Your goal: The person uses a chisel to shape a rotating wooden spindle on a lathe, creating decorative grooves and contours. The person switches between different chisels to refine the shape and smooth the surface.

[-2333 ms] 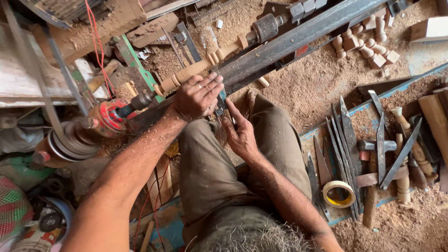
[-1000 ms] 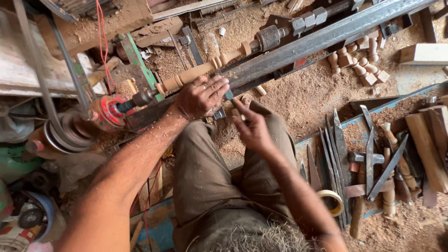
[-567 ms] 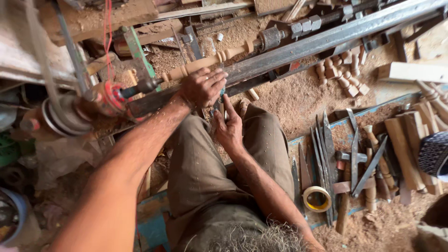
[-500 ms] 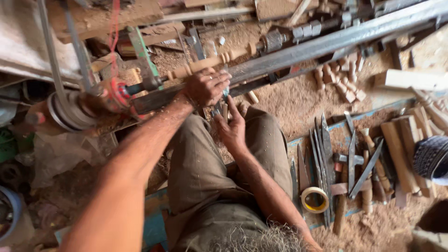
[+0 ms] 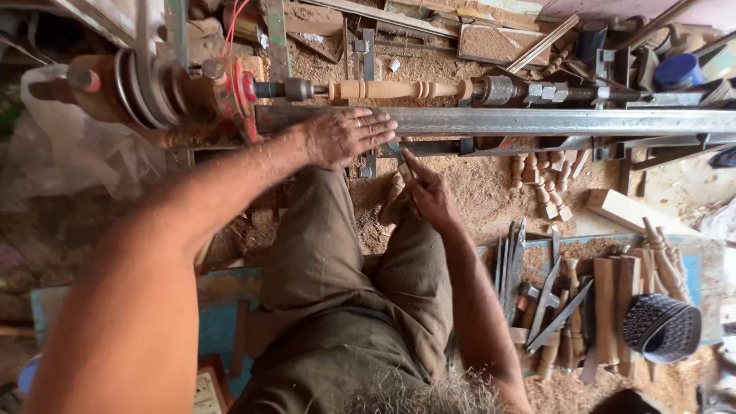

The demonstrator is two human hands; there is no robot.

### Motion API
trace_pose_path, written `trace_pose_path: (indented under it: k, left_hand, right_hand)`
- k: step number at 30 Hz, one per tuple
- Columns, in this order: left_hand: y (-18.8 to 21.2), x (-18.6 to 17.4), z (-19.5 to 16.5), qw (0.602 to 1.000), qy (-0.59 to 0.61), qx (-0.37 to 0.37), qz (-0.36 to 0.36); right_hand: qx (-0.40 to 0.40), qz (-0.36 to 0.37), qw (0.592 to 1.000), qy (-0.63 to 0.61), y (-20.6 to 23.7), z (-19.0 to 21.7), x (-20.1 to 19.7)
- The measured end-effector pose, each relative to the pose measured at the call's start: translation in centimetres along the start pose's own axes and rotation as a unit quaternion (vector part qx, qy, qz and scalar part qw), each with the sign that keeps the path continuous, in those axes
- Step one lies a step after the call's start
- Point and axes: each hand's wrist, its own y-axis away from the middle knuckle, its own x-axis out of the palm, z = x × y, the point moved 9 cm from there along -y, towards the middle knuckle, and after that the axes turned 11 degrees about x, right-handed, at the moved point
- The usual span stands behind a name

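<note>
A pale turned wooden spindle point(image 5: 399, 90) is mounted lengthwise in a lathe, behind a long grey metal rail point(image 5: 552, 121). My left hand point(image 5: 346, 135) lies flat on that rail just below the spindle, fingers stretched out to the right, a ring on one finger. My right hand point(image 5: 429, 193) is just below the rail, above my knee, closed around a chisel point(image 5: 396, 153). The chisel's metal tip points up at the rail beside my left fingertips. Its wooden handle shows under my palm.
A belt pulley point(image 5: 146, 77) and red drive parts sit at the lathe's left end. Several small turned wooden pieces point(image 5: 540, 178) lie in sawdust under the rail. At right a blue tray point(image 5: 694, 264) holds several chisels point(image 5: 537, 299), wooden blanks and a black woven basket point(image 5: 661, 328).
My view has swung so the lathe now runs level across the top. My left hand has flattened onto the rail. My right hand stays at the chisel below it.
</note>
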Motion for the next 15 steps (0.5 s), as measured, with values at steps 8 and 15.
trace_pose_path:
  k: [8, 15]
  left_hand:
    - [0.3, 1.2, 1.9, 0.997, -0.072, -0.007, -0.004]
    - [0.8, 2.9, 3.3, 0.993, -0.104, -0.008, -0.062]
  right_hand:
    - [-0.055, 0.022, 0.997, -0.043, -2.4, 1.8, -1.0]
    - [-0.003, -0.015, 1.0, 0.01, -3.1, 2.8, -0.3]
